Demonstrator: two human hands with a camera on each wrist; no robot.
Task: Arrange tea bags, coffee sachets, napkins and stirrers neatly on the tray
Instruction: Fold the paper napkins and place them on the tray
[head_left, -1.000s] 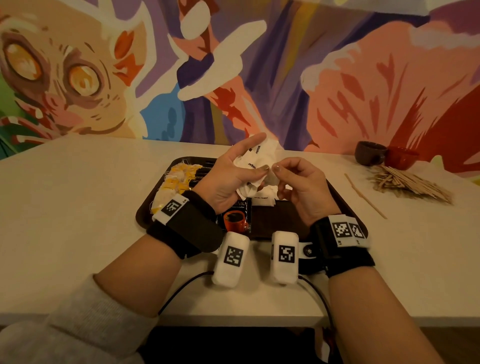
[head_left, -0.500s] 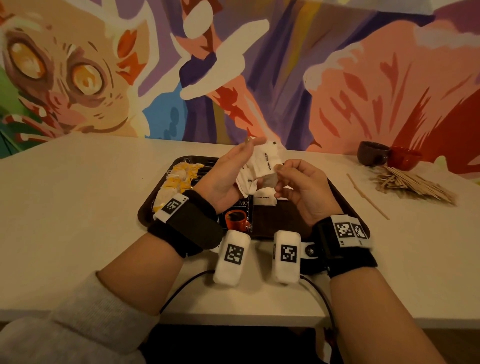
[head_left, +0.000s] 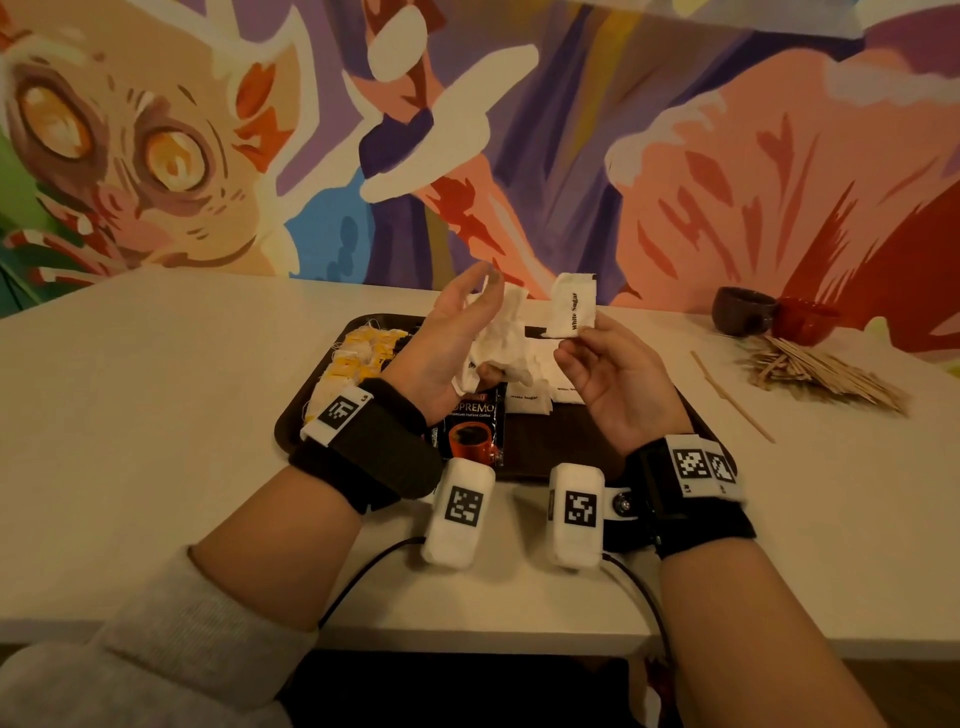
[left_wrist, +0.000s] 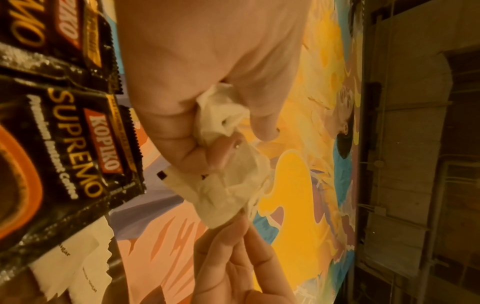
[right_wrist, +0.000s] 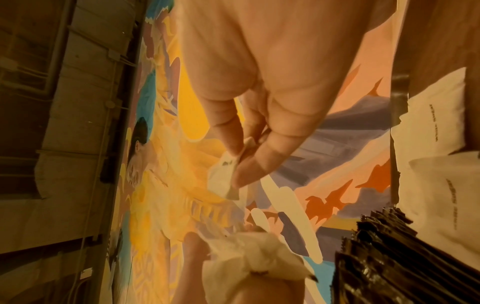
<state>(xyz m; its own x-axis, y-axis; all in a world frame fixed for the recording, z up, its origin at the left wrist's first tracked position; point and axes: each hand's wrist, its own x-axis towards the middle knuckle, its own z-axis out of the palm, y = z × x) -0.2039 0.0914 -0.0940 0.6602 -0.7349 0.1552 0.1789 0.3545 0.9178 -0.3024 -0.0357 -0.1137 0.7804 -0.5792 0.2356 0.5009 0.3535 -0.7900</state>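
The right hand (head_left: 613, 384) is pinching one white sugar packet (head_left: 570, 313) upright above the tray (head_left: 291, 431), centre frame, while the left hand (head_left: 447, 353) is clutching a crumpled bunch of packets (head_left: 501, 345) under its thumb. More packets (head_left: 540, 397) are lying on the tray beside the coffee sachets (head_left: 470, 426) and the tea bags (head_left: 358, 356). Best move, I'd say: laying each packet flat, print aligned, edges squared against the neighbours. Stirrers (head_left: 826, 371) are waiting at right on the tabletop (head_left: 156, 415).
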